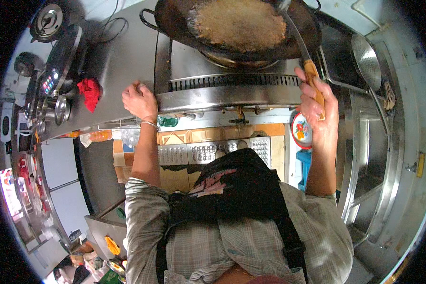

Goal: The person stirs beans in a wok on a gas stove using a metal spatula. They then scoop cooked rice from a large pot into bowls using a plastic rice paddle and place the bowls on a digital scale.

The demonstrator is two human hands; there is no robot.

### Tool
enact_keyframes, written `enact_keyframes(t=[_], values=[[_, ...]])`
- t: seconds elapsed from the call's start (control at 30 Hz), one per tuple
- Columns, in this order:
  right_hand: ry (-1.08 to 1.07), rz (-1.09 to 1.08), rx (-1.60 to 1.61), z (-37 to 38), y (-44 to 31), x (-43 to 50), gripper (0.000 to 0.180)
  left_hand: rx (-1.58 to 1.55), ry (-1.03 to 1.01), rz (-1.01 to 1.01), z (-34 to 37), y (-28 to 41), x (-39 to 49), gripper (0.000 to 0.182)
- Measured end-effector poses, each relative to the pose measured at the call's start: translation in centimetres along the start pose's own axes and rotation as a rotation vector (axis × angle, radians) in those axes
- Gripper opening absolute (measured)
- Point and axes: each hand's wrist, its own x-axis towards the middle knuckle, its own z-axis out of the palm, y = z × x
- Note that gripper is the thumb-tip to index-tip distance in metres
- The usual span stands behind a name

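Note:
My right hand grips the wooden handle of a long metal cooking utensil, whose far end reaches into a large dark wok with loop handles. Brownish food bubbles in liquid inside the wok, which sits over a stove. My left hand rests at the edge of the steel counter left of the stove; its fingers are curled, and nothing shows in them. A red cloth lies on the counter to its left.
A perforated steel strainer lies over a dark tray at right. Steel pots and a black appliance with lit buttons stand at left. Below the right counter is a red-rimmed enamel dish. A steel sink is at lower right.

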Motion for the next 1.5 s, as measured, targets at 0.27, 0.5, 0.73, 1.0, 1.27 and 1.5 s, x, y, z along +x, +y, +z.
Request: enact_keyframes(t=[0.27,0.5,0.73,1.0,1.27,1.5], values=[[0.074,0.03,-0.009,0.5,-0.5,0.2,0.034,-0.2,0.05,0.015,0.3,-0.4,-0.2,0.019],[-0.065,0.186,0.096,-3.5,-2.0,1.9,0.036,-0.427,0.028,-0.051,-4.3,-0.4,-5.6,0.015],[-0.073,0.126,-0.121,-10.6,-4.7,4.6,0.047,-0.141,-0.527,-0.622,-4.3,-2.2,-25.0,0.035],[-0.374,0.249,-0.328,-12.0,-7.9,7.3,0.048,-0.236,-1.166,-0.576,0.9,2.8,-41.8,0.037],[-0.434,0.442,-0.228,-11.7,-8.3,8.0,0.039,-0.215,-1.004,-0.677,-0.3,5.1,-40.3,0.035],[-0.349,0.42,-0.178,-13.3,-7.0,9.4,0.037,-0.129,-1.154,-0.583,0.1,0.9,-38.9,0.035]])
